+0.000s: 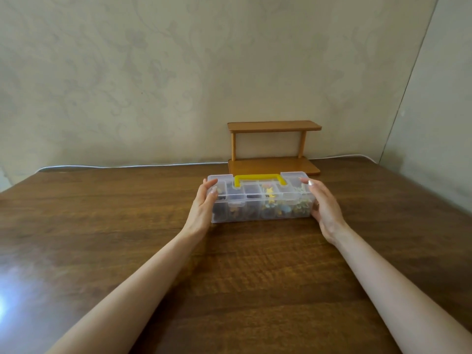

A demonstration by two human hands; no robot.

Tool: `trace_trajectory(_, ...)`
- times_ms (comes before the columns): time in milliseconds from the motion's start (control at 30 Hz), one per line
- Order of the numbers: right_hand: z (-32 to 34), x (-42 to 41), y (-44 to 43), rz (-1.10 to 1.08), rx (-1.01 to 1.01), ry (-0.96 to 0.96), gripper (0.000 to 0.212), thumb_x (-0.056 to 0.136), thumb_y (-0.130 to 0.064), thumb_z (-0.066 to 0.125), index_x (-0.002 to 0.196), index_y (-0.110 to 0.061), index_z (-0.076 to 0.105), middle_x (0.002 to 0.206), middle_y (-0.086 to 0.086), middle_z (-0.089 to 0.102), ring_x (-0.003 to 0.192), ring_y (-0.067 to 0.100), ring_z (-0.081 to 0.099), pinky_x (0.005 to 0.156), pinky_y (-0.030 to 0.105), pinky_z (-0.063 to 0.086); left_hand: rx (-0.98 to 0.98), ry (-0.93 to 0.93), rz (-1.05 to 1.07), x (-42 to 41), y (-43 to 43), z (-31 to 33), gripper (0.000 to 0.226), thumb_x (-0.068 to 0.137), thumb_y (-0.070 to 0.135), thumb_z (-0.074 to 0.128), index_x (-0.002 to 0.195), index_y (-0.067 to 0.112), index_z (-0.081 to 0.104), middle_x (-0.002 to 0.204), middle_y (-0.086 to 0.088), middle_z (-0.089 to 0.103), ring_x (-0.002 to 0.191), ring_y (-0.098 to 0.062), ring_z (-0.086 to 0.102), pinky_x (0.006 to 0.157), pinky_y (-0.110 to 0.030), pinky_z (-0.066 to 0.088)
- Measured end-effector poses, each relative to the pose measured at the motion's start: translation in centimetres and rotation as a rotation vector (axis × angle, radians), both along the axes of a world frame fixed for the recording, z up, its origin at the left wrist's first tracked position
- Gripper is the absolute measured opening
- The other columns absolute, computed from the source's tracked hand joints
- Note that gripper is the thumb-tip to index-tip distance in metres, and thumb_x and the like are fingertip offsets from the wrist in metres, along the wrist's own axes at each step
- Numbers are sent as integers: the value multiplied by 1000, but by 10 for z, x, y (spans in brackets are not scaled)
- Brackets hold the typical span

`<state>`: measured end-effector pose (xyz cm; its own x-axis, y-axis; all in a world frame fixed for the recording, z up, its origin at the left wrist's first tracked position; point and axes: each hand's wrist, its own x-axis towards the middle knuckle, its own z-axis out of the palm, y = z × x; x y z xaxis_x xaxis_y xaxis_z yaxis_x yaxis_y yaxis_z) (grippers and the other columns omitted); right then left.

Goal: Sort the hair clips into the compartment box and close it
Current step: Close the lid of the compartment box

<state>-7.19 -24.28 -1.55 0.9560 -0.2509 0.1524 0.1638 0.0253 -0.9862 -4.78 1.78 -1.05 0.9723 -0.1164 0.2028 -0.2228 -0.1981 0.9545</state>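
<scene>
In front of the shelf (274,149), on the tabletop (229,277), the box (260,200) lies with its long axis parallel to the shelf and its handle (259,179) on the shelf side. Our left hand (204,203) and right hand (325,205) have their fingers clamped on its two ends. Clips show inside and the lid looks down, so we judge closing is in hand. Next, we'd press evenly until it latches.

No writing, label, brand or number can be read. The clear compartment box (258,217) and its yellow handle (259,178) show plain surfaces, as does the wooden shelf (274,126) at the far edge of the tabletop (229,277).
</scene>
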Motion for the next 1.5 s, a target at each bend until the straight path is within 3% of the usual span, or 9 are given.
trace_trajectory(100,-1,0,-4,40,-55,19,45,72,-49,71,114,-48,56,135,-5,49,123,19,48,105,44,40,14,-10,7,-2,-1,0,41,98,40,31,137,30,34,155,1,17,139,-22,24,113,-48,25)
trace_trajectory(233,-7,3,-6,20,-13,26,73,74,-36,71,139,-33,39,133,-5,51,118,14,51,96,33,46,8,-7,-18,-1,0,-3,48,96,45,32,142,35,25,155,5,15,141,-21,20,114,-49,22)
trace_trajectory(333,-7,3,-5,1,-50,17,66,83,-31,66,142,-28,36,125,-8,52,111,9,51,81,20,45,43,-13,-2,-1,0,-5,62,90,47,45,145,37,17,155,7,14,140,-20,22,113,-46,26)
trace_trajectory(400,-7,2,-4,-14,-68,28,65,84,-31,65,142,-27,36,124,-8,51,111,9,50,81,19,44,41,-16,9,-1,-2,-6,75,85,47,54,146,35,11,155,6,17,137,-20,28,111,-47,30)
trace_trajectory(600,-5,1,5,-198,-206,149,55,85,-47,60,129,-15,52,121,2,58,104,12,51,86,27,42,64,0,123,-2,-7,-6,72,85,44,57,145,22,23,142,-5,43,126,-24,45,103,-44,42)
trace_trajectory(733,6,14,-2,-220,-73,191,55,84,-44,64,129,-15,52,123,2,57,118,20,50,101,36,41,45,-48,118,12,-15,6,70,83,41,61,142,20,31,135,-5,50,120,-22,52,97,-45,47)
trace_trajectory(900,29,63,-35,-203,-9,129,41,80,-44,69,113,-21,61,114,2,65,110,21,58,103,43,42,-22,-40,20,64,-40,31,59,86,34,61,138,16,39,126,-7,57,108,-18,58,89,-34,51)
trace_trajectory(1200,18,162,-82,-163,2,246,66,86,-49,57,141,-16,39,141,5,48,129,25,45,112,46,31,56,80,47,157,-81,24,55,89,35,57,136,14,38,129,-11,54,115,-26,53,95,-42,48)
trace_trajectory(1500,12,204,-71,-242,77,261,53,96,-36,48,144,-17,34,147,5,39,136,24,35,112,39,26,40,124,69,201,-90,11,56,91,34,55,139,16,34,133,-10,51,118,-28,51,100,-48,44)
